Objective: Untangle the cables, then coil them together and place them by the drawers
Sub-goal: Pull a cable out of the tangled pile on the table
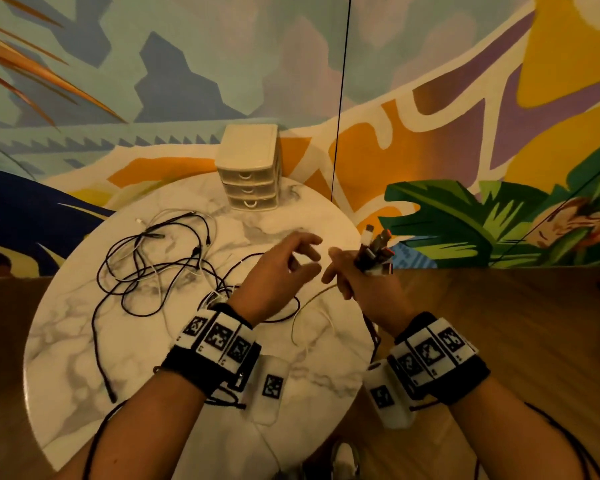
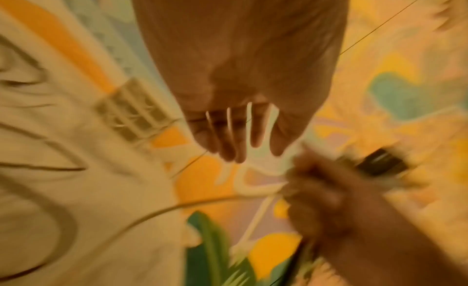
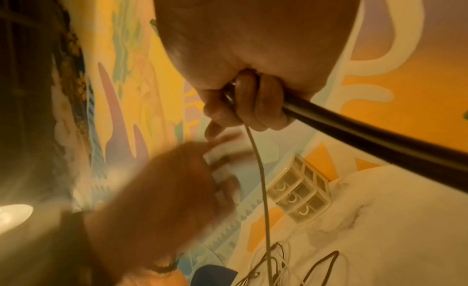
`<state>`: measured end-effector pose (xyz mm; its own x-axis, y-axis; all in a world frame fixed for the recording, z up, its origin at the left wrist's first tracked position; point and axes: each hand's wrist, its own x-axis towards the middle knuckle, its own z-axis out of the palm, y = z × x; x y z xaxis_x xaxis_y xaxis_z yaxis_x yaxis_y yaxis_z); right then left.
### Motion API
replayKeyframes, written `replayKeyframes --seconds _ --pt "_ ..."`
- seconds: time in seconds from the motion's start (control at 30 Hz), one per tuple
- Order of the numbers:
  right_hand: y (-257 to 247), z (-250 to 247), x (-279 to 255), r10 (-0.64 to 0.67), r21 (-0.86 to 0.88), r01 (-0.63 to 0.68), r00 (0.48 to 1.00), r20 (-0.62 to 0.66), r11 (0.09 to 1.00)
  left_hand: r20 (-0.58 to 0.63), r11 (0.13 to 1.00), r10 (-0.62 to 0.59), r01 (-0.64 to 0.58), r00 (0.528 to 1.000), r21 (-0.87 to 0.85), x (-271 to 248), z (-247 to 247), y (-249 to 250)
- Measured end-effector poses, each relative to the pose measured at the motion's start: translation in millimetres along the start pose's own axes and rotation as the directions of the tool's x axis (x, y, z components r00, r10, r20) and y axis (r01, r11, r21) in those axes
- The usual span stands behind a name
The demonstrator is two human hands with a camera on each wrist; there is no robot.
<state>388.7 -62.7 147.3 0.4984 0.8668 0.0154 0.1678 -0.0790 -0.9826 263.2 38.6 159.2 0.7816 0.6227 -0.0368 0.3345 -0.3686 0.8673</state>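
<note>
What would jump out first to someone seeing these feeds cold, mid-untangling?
Probably the tangle of black and white cables sprawled over the left half of the round marble table. Next, the right hand at the table's right edge, gripping a bunch of cable plugs, with the left hand open beside it. Behind them, the small cream drawer unit stands at the table's far edge against the bright mural.
</note>
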Motion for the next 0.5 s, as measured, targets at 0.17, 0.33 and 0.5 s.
replayKeyframes --seconds 0.17,0.33,0.5 --pt "6 -19 7 0.119 0.049 -0.115 0.989 -0.087 0.992 0.428 0.918 -0.369 0.252 0.825 0.307 -47 67 -113" --pt "25 -53 5 0.262 0.128 -0.233 0.913 -0.313 0.964 0.323 0.828 -0.397 0.183 0.859 0.530 -85 75 -161" --pt "52 -73 -2 0.302 0.080 -0.296 0.861 -0.410 0.952 0.025 0.700 -0.227 0.145 0.974 0.699 -94 55 -162"
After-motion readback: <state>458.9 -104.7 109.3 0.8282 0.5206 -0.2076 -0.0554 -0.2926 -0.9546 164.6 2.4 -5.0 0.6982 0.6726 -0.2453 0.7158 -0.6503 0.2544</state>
